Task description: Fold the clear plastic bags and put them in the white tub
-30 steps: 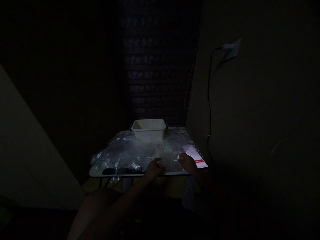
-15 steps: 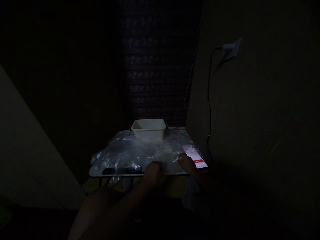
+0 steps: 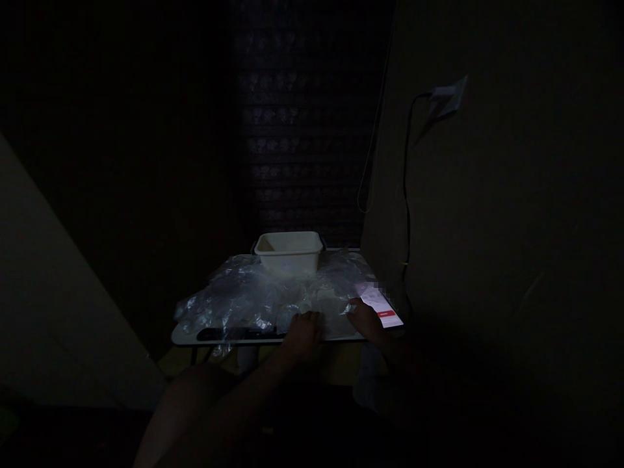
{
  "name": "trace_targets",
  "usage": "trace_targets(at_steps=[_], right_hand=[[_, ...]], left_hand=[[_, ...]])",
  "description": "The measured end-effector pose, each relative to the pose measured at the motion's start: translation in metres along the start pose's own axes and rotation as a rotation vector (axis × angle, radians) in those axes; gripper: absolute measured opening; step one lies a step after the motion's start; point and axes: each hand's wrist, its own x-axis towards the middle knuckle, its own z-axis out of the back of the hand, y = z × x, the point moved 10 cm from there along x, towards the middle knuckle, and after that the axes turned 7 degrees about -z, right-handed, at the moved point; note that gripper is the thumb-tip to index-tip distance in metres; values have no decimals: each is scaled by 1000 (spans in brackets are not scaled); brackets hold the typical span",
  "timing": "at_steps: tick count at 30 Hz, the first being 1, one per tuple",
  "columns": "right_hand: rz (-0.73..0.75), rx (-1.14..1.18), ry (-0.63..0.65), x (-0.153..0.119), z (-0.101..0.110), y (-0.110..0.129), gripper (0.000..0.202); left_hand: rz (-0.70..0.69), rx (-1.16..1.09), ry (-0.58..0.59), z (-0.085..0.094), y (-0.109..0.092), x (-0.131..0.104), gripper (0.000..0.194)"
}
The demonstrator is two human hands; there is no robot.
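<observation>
Crumpled clear plastic bags (image 3: pixel 244 296) cover much of a small white table (image 3: pixel 185 335). My left hand (image 3: pixel 305 335) rests on the plastic near the front edge, its fingers stretched forward and somewhat apart. To its right, my right hand (image 3: pixel 363 318) has its fingers closed on the plastic, beside a lit phone or tablet screen (image 3: pixel 389 317). Behind the plastic stands a white rectangular tub (image 3: pixel 290 260). The light is dim, so fine detail at the fingertips is hard to see.
A dark long object (image 3: pixel 238 334) lies along the table's front edge. A black cable (image 3: pixel 407 195) hangs from a wall outlet (image 3: pixel 448 97) on the right. Dark blinds (image 3: pixel 297 130) are behind the table. My knee (image 3: pixel 185 396) is below at the left.
My left hand has gone from a closed shape to fingers extended forward over the plastic, moving slightly forward. My right hand stays nearly in place.
</observation>
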Motion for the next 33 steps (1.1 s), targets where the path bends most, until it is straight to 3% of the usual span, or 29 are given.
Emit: trace_targets(at_steps=[4,10,16,20,24,28,31,33], right_hand=[[42,27,15,0,-1,3,34],[90,62,19,-3,1,12,36],[94,68,-6,-3,3,12,35],[114,84,32,-1,0,11,36],[112,75,32,-2,-1,11,36],[112,69,37,-5,-2,14,36],[91,24,52,-8,0,14,35],[98,-61,-24,-10,10,16,35]], left_hand=[[27,44,26,2,6,2,32],[199,197,30,12,23,-5,26],[149,139,41,0,21,-4,34],[114,118,114,-10,23,-2,40],[171,170,120,-5,30,-2,41],[79,222,27,1,13,0,42],[28,213,54,-12,2,-1,46],[67,215,77,-19,4,-4,51]])
